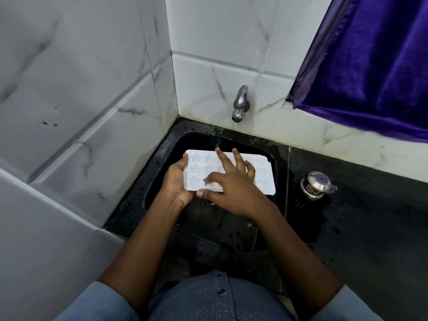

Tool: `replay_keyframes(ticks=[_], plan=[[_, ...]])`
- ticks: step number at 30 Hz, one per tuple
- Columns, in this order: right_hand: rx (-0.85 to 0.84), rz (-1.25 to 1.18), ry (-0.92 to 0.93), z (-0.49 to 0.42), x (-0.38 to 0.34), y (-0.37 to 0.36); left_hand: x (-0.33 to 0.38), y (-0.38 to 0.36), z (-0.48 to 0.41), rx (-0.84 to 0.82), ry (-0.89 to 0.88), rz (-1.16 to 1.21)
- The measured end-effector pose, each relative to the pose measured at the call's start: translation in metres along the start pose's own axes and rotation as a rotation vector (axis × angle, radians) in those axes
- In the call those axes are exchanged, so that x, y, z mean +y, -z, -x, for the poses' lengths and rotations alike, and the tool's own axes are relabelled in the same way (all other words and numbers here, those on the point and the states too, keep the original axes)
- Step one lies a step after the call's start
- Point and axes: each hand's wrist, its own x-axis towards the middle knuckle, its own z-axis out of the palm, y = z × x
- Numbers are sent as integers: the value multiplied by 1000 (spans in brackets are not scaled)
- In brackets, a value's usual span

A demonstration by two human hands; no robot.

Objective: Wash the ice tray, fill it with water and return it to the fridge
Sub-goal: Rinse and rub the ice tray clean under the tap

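One thing I'm after, going left to right: which way is the ice tray (pixel 199 167) lying, and who's got hold of it? (dripdry)

One tray, long axis running left to right, the left end a touch farther back than the right; star pockets face up; it's held over the basin of the black sink (pixel 277 169). Starting at the left: the tiled wall (pixel 81 89) runs close along the sink's left rim, so it's tight on that side; the left hand (pixel 177 184) has its fingers wrapped round the tray's left short end, gripping it; the right hand (pixel 234 184) lies on the top face, fingers spread and mostly straight, clasping nothing, thumb along the near long edge. (tapwater)

Cool; and the right end? Any room over there? (dripdry)

The right short end is free, no hand on it, sitting just inside the sink's right rim; the tap (pixel 240 104) sticks out of the back wall, above and behind the tray's right half; past the rim the dark, wet counter (pixel 359 216) opens out to the right; a small steel pot (pixel 316 185) with a purple knob stands on it, well apart from the tray; a purple curtain (pixel 370 66) hangs over the far right corner; the near part of the basin lies open between the two forearms. (tapwater)
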Motion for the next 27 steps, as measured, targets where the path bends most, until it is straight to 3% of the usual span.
replay_keyframes(ticks=[27], plan=[[-19,27,3,1,-2,-1,-2,-2,-2,-18,29,-15]])
